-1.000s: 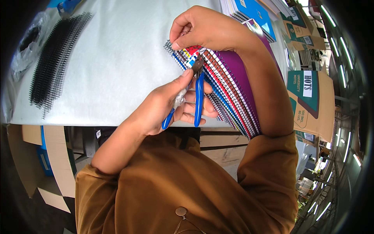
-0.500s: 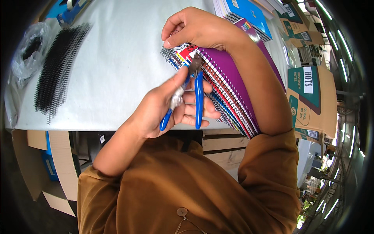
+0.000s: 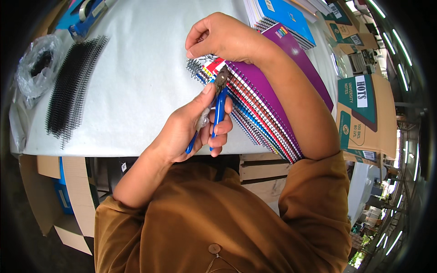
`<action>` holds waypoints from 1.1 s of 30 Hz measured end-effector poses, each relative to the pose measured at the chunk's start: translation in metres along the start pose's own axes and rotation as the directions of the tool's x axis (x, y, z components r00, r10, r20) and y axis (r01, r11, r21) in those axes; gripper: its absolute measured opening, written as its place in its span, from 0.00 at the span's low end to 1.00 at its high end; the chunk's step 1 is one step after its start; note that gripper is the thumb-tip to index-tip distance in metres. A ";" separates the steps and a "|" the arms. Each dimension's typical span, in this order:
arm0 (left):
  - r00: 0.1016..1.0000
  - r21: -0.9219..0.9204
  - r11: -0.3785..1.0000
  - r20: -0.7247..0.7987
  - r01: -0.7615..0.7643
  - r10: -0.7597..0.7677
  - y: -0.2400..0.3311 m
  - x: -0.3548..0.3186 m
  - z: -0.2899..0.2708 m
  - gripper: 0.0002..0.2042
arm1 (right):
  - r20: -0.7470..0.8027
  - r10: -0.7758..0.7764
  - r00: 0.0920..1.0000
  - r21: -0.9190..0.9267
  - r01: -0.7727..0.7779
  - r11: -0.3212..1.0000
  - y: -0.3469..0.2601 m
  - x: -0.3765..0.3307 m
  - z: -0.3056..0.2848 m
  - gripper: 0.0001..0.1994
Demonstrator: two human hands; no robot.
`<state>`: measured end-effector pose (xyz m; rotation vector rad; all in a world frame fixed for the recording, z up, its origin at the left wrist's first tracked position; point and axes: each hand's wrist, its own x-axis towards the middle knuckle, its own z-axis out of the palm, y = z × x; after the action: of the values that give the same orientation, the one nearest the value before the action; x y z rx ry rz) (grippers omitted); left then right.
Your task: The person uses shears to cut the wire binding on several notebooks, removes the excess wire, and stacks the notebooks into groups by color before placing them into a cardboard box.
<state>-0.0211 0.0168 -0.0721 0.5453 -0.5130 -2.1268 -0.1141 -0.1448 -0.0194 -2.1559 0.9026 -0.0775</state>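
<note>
Pale cloth-covered table (image 3: 136, 100) fills the area ahead of the grip; workshop with printed cardboard boxes (image 3: 362, 120) far off to its right. Left hand (image 3: 180, 129) grasps blue-handled pliers (image 3: 220, 109), thumb along one side, fingers curled round the other handle; some whitish wrap shows on the near handle. Notebook stack (image 3: 268, 127) lies just right of that grip, fanned out, purple notebook (image 3: 318, 82) on top. Key relation: spiral edges run slantwise, from just beyond the plier tip down and right toward the right elbow; pliers point away from the body, leaning slightly right, so the tip sits at the far end of the spirals. Can't tell if the jaws touch wire.

Right hand (image 3: 223, 38) is nearer that far corner: arm reaches over the stack, wrist bent, thumb and forefinger pinched together just left of the corner, above the loose-looking wire ends (image 3: 194, 68). Can't tell if anything is between them. Left wrist fairly straight, palm turned inward, forearm coming up from lower left.

Well left of the grip: black coil bundle (image 3: 75, 88), plastic bag (image 3: 27, 86) beside it, tape dispenser (image 3: 86, 20) beyond. Blue notebooks (image 3: 287, 20) past the right hand.
</note>
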 end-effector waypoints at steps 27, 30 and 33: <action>0.991 -0.099 0.992 0.119 0.075 -0.063 0.014 -0.001 -0.009 0.31 | -0.232 -0.017 0.973 0.923 0.214 -0.319 0.016 0.007 -0.042 0.10; 0.946 0.740 0.671 -0.193 -0.034 0.261 0.008 -0.004 0.005 0.26 | -0.288 -0.009 0.957 0.928 0.277 -0.249 0.019 0.010 -0.048 0.10; 0.822 0.971 0.114 -0.238 0.209 0.517 0.004 0.001 0.004 0.24 | -0.392 0.025 0.919 0.917 0.393 -0.062 0.008 0.002 -0.057 0.12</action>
<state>-0.0211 0.0146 -0.0661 1.7097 -1.6068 -0.9200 -0.1358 -0.1864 0.0138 -0.7097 0.3329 -0.9658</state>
